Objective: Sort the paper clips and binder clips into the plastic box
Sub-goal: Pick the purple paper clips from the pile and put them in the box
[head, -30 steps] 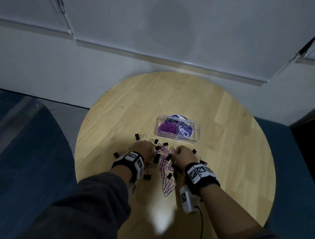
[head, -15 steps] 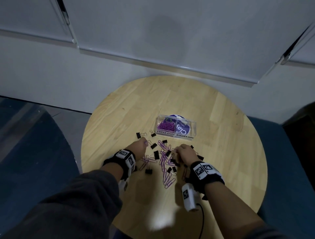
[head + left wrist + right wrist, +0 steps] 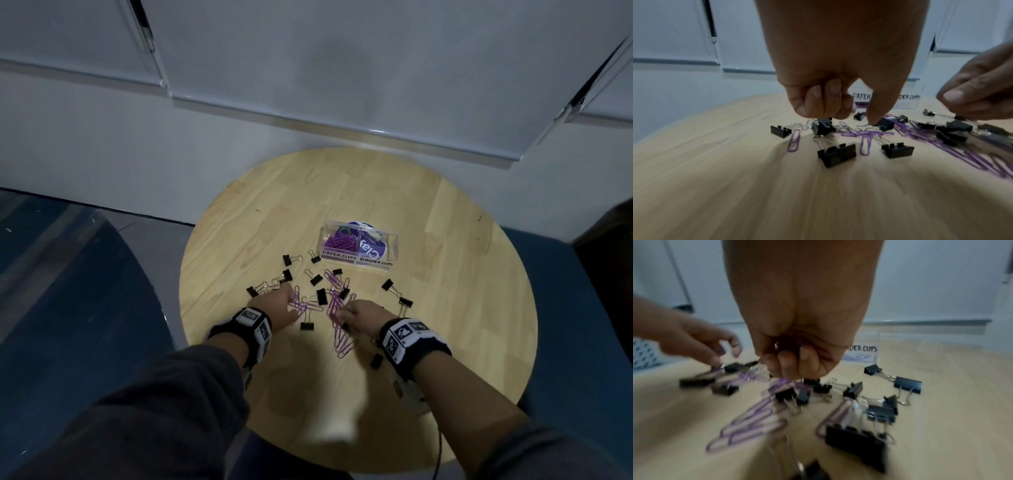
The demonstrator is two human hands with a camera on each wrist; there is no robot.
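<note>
- The left hand [image 3: 279, 306] hovered low over the scattered clips at frame centre, its grip curled; whether it held anything could not be told.
- The right hand [image 3: 362, 315] had its grip closed round purple paper clips [image 3: 789, 344].
- Black binder clips [image 3: 322, 296] lay scattered on the tabletop [image 3: 462, 308].
- The plastic box [image 3: 358, 263] stood just above them.

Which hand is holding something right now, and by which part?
Right hand: fingers curled round a bunch of purple wire paper clips, gripped at their upper ends. Left hand: curled over the black metal binder clips; a hold cannot be told.
</note>
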